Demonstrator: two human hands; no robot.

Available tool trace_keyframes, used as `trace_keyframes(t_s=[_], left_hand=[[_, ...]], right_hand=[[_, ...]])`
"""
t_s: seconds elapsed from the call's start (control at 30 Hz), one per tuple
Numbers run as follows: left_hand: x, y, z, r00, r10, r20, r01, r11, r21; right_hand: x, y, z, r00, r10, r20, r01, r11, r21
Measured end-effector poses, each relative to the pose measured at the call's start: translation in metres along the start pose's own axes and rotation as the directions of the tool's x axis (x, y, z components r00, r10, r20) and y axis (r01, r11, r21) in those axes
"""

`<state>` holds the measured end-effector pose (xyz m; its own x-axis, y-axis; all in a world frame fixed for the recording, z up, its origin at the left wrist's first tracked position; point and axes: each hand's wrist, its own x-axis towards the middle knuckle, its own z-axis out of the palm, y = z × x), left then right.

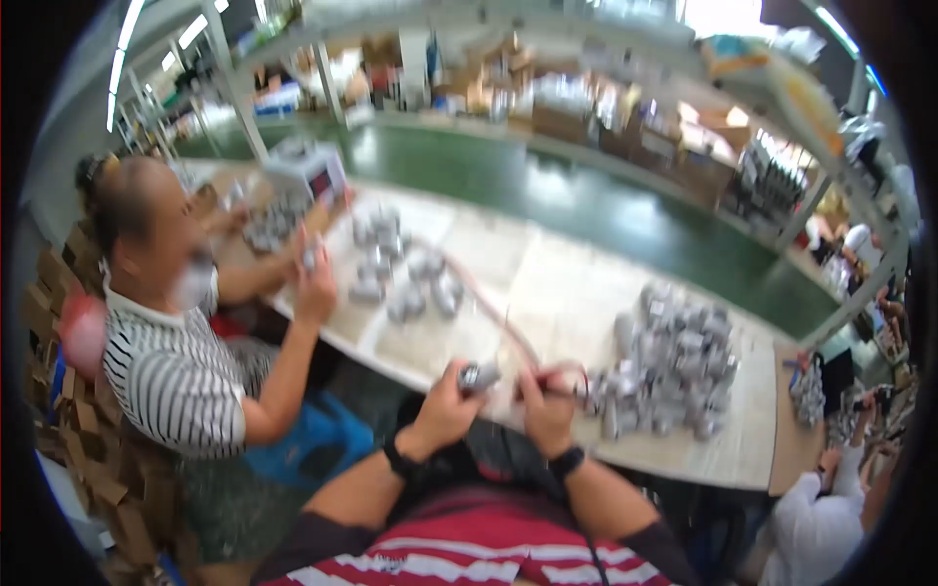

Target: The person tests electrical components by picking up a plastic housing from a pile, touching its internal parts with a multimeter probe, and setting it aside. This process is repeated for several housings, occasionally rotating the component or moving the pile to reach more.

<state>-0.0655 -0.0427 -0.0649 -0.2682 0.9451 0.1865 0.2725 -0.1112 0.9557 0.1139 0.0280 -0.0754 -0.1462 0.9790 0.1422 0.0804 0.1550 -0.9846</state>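
Note:
My left hand is closed around a small grey metallic cylindrical part, held above the near edge of the table. Close beside it, my right hand pinches the end of a reddish cable. This cable lies across the tabletop from the upper left, and a dark red loop of it shows at my fingers. What exactly sits at the cable's end is blurred. The part and the right hand's fingers are apart. A big pile of similar grey parts lies just right of my right hand.
Smaller grey parts stand on the pale table ahead to the left. A co-worker in a striped shirt sits at left, hands raised. Beyond them stands a white box-shaped device. At lower right is another person's white sleeve.

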Motion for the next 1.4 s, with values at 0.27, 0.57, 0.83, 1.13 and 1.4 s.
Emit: trace_keyframes(t_s=[0.27, 0.57, 0.83, 1.13, 1.4], left_hand=[[0.124, 0.145, -0.060, 0.974, 0.187, -0.127, -0.191, 0.981, -0.017], [0.335, 0.320, -0.001, 0.582, 0.808, -0.086, -0.696, 0.551, 0.461], [0.442, 0.422, 0.050, 0.275, 0.959, 0.061, -0.733, 0.169, 0.659], [0.561, 0.439, 0.068, 0.418, 0.883, 0.213, -0.252, -0.112, 0.961], [0.636, 0.422, 0.035, 0.384, 0.916, 0.115, -0.687, 0.200, 0.698]], right_hand=[[-0.008, -0.016, -0.034, 0.948, 0.225, 0.225, -0.281, 0.924, 0.260], [0.006, -0.012, -0.037, 0.908, 0.183, 0.378, -0.263, 0.950, 0.171], [0.011, -0.013, -0.047, 0.831, 0.280, 0.481, -0.430, 0.872, 0.235], [0.023, -0.014, -0.057, 0.760, 0.272, 0.590, -0.519, 0.801, 0.298], [0.018, -0.029, -0.063, 0.710, 0.331, 0.622, -0.574, 0.784, 0.238]])
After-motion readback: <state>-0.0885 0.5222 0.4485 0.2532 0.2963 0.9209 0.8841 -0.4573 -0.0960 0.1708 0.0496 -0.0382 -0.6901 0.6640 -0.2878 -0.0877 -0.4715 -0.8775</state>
